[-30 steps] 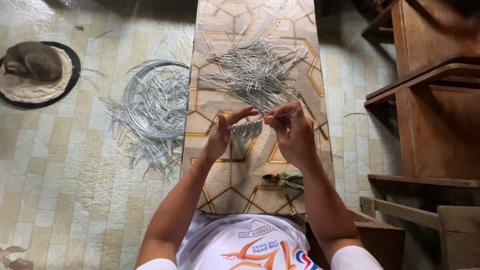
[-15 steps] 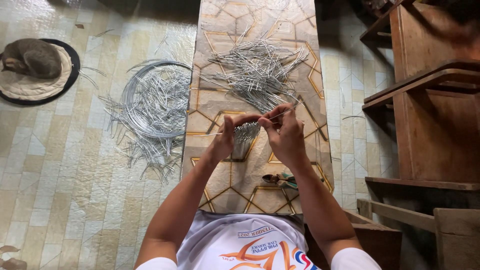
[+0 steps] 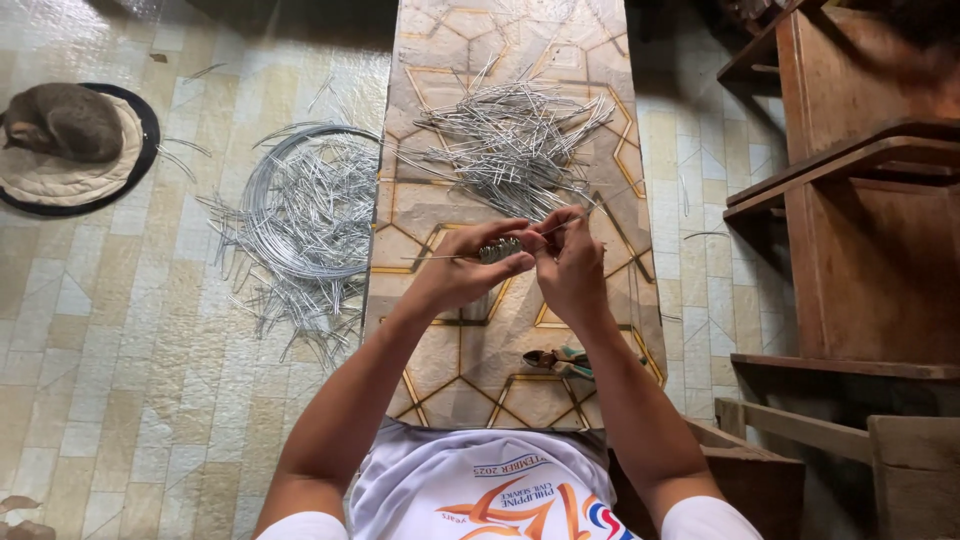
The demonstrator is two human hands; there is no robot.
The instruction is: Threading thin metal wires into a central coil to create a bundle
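Tiled floor surrounds a long table [image 3: 600,330] with a hexagon-patterned top, seen from above. At its middle, your left hand [image 3: 465,275] and right hand [image 3: 570,270] meet on one small bundle of short wires [image 3: 500,250], held just above the tabletop. Left fingers are curled closed around the bundle; right fingertips are pinched narrowly on one thin wire [image 3: 575,218] that rises from it. The bundle's long axis runs roughly left to right across the table, and a single strand sticks out of it to the left.

Just beyond the hands lies one loose heap of cut wires [image 3: 510,145], too many to count, mostly lying crosswise. Near your right forearm, one pair of pliers [image 3: 560,362] rests flat on the table. On the floor to the left sits one coil of wire [image 3: 295,210] with a second scatter of cut pieces over it. Farther left, one cat [image 3: 62,120] lies curled on one round mat [image 3: 35,185] (well apart from the work). Wooden furniture [image 3: 860,200] stands to the right.
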